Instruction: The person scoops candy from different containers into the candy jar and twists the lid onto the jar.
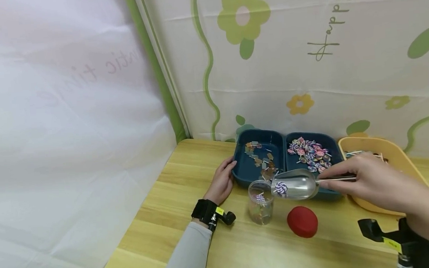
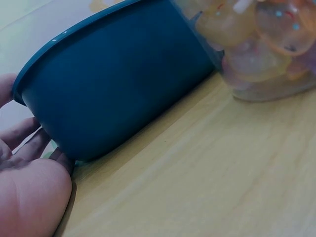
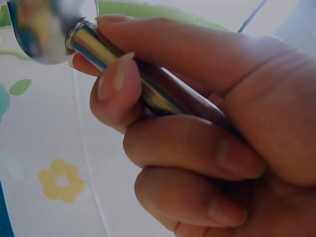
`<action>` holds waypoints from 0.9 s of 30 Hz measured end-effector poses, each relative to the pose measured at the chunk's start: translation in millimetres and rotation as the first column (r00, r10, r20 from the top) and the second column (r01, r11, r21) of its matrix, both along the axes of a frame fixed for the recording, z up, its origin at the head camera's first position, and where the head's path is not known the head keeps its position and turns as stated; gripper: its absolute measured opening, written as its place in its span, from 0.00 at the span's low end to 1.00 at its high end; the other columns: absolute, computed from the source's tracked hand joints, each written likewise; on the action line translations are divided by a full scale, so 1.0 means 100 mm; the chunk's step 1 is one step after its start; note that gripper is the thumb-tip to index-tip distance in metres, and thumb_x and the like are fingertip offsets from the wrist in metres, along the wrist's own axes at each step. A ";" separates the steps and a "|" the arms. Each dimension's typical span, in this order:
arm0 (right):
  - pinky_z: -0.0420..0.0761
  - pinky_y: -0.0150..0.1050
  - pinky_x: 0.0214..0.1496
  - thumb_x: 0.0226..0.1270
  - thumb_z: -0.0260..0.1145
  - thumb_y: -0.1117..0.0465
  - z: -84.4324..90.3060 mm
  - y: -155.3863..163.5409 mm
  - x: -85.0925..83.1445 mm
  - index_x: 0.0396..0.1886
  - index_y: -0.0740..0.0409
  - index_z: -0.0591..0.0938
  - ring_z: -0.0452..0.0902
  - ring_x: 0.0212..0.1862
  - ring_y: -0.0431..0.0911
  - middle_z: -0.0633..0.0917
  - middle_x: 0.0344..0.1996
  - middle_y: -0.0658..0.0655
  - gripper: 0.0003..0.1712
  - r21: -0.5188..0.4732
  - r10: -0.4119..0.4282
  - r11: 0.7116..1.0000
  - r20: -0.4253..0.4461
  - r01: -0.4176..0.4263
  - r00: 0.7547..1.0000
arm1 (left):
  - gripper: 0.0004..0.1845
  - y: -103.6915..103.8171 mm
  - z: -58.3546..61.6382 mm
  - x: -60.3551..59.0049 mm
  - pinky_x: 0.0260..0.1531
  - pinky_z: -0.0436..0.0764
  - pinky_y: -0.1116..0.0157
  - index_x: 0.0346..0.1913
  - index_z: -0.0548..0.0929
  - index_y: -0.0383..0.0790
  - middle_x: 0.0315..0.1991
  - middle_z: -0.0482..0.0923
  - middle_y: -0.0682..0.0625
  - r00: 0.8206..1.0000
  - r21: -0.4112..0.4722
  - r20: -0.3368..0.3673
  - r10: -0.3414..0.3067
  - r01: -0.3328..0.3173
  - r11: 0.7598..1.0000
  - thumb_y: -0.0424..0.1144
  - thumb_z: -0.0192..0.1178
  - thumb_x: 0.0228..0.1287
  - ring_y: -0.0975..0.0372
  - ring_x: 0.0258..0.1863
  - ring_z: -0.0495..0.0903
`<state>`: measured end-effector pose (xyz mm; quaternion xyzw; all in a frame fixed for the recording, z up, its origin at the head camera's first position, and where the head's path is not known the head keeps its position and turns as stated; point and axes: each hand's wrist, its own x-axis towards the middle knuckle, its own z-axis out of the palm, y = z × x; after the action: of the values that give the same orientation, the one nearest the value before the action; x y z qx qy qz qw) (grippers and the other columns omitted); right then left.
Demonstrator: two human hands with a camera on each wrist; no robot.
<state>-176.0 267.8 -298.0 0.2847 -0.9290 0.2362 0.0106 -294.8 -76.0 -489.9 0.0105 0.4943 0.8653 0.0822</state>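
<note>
Scoop (image 1: 294, 184), metal, hovering level in the head view with its mouth just over the rim of the clear jar (image 1: 260, 203) and carrying one purple swirl lollipop charm (image 1: 281, 188); being held by its thin handle in the curled fingers of the right hand (image 1: 368, 180). Left hand (image 1: 222, 179) lying on the wooden table (image 1: 168, 219), fingers straight and relaxed, touching the outer wall of the blue tray (image 1: 283, 146); tray's left compartment holding brownish bits, right compartment holding a heap of lollipop charms. Red lid (image 1: 302, 221) lying on the table just beside the jar; yellow tray (image 1: 400, 155) sitting past the right hand. Left wrist view: fingertips (image 2: 27, 136) resting against the tray wall (image 2: 118, 79), jar base (image 2: 266, 54) standing near. Right wrist view: right hand (image 3: 197, 143) gripping the scoop handle (image 3: 148, 84), thumb and forefinger pinching it near the bowl, remaining fingers curling beneath.
</note>
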 end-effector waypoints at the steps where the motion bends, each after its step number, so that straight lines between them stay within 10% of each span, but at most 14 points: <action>1: 0.80 0.32 0.34 0.69 0.72 0.52 0.00 -0.01 0.00 0.46 0.40 0.92 0.80 0.37 0.29 0.90 0.41 0.43 0.08 0.000 0.000 1.000 0.000 0.000 1.000 | 0.26 0.00 0.00 0.00 0.77 0.54 0.57 0.77 0.64 0.38 0.80 0.54 0.45 1.000 0.000 0.000 0.001 -0.001 1.000 0.38 0.51 0.81 0.56 0.79 0.54; 15: 0.78 0.24 0.31 0.63 0.76 0.63 -0.07 0.27 0.03 0.42 0.46 0.91 0.78 0.35 0.26 0.90 0.38 0.46 0.11 -0.034 -0.075 0.997 -0.193 0.070 0.978 | 0.25 0.00 -0.02 -0.01 0.76 0.58 0.56 0.76 0.65 0.37 0.78 0.56 0.44 1.000 0.001 0.006 -0.002 0.002 1.000 0.36 0.50 0.82 0.54 0.77 0.57; 21: 0.82 0.35 0.26 0.71 0.70 0.61 -0.08 0.59 -0.02 0.44 0.65 0.90 0.85 0.33 0.43 0.88 0.39 0.70 0.11 -0.040 -0.264 0.965 -0.107 0.261 0.959 | 0.25 0.00 -0.02 -0.02 0.75 0.58 0.56 0.76 0.66 0.36 0.77 0.58 0.44 1.000 0.004 -0.007 0.010 -0.010 1.000 0.37 0.52 0.81 0.53 0.77 0.58; 27: 0.66 0.36 0.23 0.79 0.60 0.59 -0.16 0.70 -0.13 0.40 0.63 0.89 0.66 0.20 0.39 0.78 0.21 0.47 0.14 0.177 -0.245 0.957 0.080 0.228 0.966 | 0.25 0.01 -0.03 -0.03 0.75 0.58 0.56 0.76 0.65 0.38 0.78 0.57 0.44 1.000 -0.003 -0.001 -0.004 0.004 1.000 0.37 0.52 0.81 0.53 0.77 0.58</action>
<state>-189.2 338.2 -314.3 0.1590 -0.9722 0.1691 -0.0321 -297.3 -75.5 -493.2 0.0119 0.4957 0.8644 0.0835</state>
